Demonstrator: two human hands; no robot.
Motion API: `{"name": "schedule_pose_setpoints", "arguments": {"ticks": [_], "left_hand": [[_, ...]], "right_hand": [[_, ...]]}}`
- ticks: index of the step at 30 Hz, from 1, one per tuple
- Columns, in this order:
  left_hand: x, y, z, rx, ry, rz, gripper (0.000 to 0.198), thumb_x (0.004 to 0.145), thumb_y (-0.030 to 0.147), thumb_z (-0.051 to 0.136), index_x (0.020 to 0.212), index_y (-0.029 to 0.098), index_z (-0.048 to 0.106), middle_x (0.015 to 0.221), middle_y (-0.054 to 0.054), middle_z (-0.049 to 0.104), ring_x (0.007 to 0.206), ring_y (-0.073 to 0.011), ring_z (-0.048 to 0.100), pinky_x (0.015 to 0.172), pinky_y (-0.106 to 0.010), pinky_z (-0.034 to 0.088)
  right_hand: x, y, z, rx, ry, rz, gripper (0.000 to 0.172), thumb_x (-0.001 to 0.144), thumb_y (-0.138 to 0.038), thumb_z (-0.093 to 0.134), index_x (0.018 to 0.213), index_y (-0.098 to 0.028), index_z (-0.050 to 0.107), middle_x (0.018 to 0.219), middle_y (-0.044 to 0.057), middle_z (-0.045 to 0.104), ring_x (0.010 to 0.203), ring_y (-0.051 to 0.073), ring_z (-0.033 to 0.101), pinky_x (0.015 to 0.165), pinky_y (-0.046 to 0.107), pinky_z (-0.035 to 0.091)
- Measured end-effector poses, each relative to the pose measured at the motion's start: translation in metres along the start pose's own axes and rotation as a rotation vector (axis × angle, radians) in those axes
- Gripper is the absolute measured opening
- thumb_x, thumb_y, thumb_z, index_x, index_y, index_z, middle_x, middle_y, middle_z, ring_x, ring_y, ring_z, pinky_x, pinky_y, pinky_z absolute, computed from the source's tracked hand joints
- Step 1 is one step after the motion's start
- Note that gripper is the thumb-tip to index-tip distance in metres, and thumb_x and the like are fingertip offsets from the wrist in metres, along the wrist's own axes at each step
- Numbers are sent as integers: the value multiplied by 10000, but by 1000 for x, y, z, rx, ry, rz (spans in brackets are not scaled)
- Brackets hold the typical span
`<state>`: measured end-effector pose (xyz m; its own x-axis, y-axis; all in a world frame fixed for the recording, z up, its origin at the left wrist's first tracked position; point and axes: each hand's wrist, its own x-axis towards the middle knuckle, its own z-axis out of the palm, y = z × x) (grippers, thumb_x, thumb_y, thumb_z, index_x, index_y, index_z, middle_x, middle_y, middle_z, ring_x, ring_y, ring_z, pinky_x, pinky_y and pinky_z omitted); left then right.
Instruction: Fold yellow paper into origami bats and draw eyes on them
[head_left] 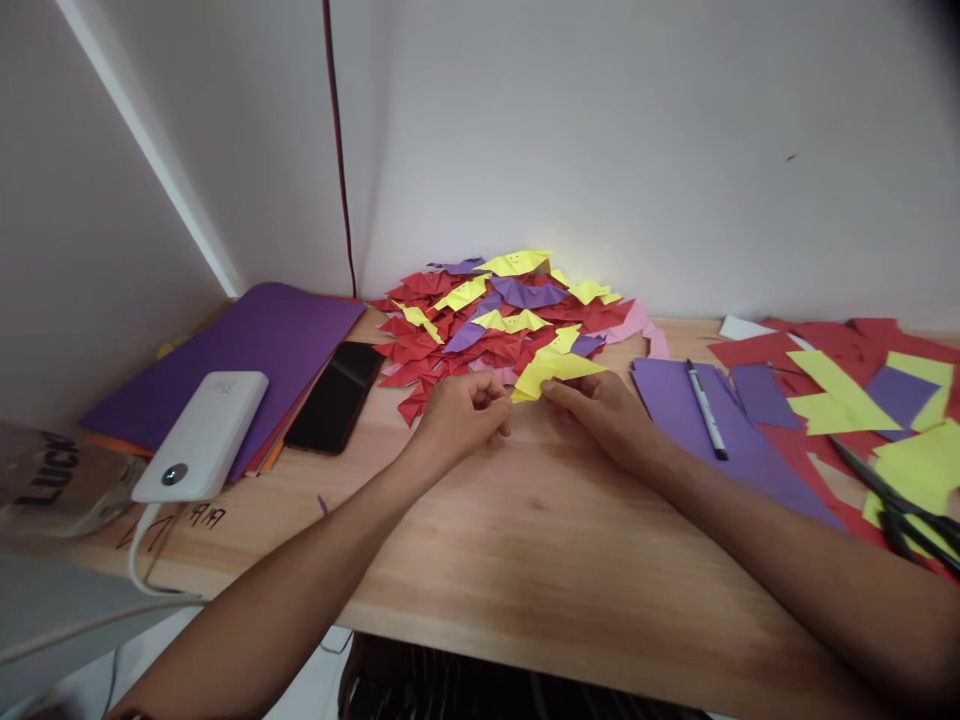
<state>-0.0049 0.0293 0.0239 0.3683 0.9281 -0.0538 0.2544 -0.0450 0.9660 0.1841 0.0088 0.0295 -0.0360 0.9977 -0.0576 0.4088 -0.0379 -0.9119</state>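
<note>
A folded yellow paper piece point(553, 372) lies on the wooden table point(525, 540) just in front of a pile of folded paper shapes point(501, 312) in red, yellow and purple. My left hand point(463, 412) is curled, its fingertips pinching the yellow piece's left tip. My right hand point(600, 408) rests on the table and pinches the same piece from the right side. Both forearms reach in from the near edge.
A black phone point(335, 395), a white power bank point(202, 436) with a cable, and a stack of purple sheets point(247, 350) lie at the left. At the right are loose coloured paper scraps point(847, 400), a pen point(705, 408) and black scissors point(900, 500). White walls close the back.
</note>
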Motion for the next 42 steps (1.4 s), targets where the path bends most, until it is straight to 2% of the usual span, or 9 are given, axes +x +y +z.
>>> {"name": "schedule_pose_setpoints", "arguments": {"ticks": [4,8,14,19,25,30,33,37,42], "left_hand": [[1,0,-1,-45,-44,-35,78,747,205,561,696,158,527,550,12,613,399,-68,524,399,-158,354],[1,1,0,-55,-39,-18,89,758,223,591,794,156,544,670,-2,633,470,-63,550,425,-154,385],[4,-1,8,-217,-9,38,380,736,324,693,1034,183,502,878,-28,633,607,-94,608,490,-187,459],[6,-3,9,-273,-47,62,247,755,305,668,901,145,550,740,-15,630,564,-87,584,508,-195,460],[6,0,-2,-255,21,32,209,772,328,653,840,144,581,657,4,615,511,-63,526,487,-178,405],[6,1,-4,-126,21,60,174,784,316,636,799,149,590,642,21,588,521,-55,498,507,-179,381],[6,0,-3,-84,33,93,170,777,289,639,873,161,582,741,6,623,592,-68,535,546,-186,400],[7,-2,-2,-105,45,126,247,773,265,633,993,172,570,884,-28,663,682,-88,584,590,-198,427],[6,2,-4,-174,53,77,171,750,283,645,852,145,635,740,-2,616,633,-82,544,557,-189,411]], "right_hand": [[-1,-1,1,10,28,3,377,802,-430,573,548,-181,449,509,-53,374,482,74,290,452,247,233],[-1,-2,2,25,40,15,349,798,-425,578,571,-174,493,519,-43,411,487,79,314,454,245,249],[-1,4,5,31,9,-8,290,799,-436,587,680,-172,572,584,-20,503,540,111,419,499,255,322],[0,8,6,62,-60,-93,241,818,-420,598,783,-181,598,658,-11,547,589,120,469,529,256,359],[0,7,5,273,-67,-154,302,839,-435,607,1024,-211,525,795,-7,587,597,102,465,503,229,366],[0,8,3,211,29,-189,239,847,-419,600,930,-203,539,800,3,571,676,120,516,564,239,394],[-1,7,2,198,55,-189,222,843,-414,599,874,-206,528,783,3,577,677,129,535,587,253,404],[-2,7,3,179,37,-169,210,842,-404,594,884,-210,523,779,11,607,695,146,562,587,259,403],[-3,8,4,91,-71,-231,212,877,-399,557,825,-194,540,757,-1,580,663,122,503,590,249,372]]}}
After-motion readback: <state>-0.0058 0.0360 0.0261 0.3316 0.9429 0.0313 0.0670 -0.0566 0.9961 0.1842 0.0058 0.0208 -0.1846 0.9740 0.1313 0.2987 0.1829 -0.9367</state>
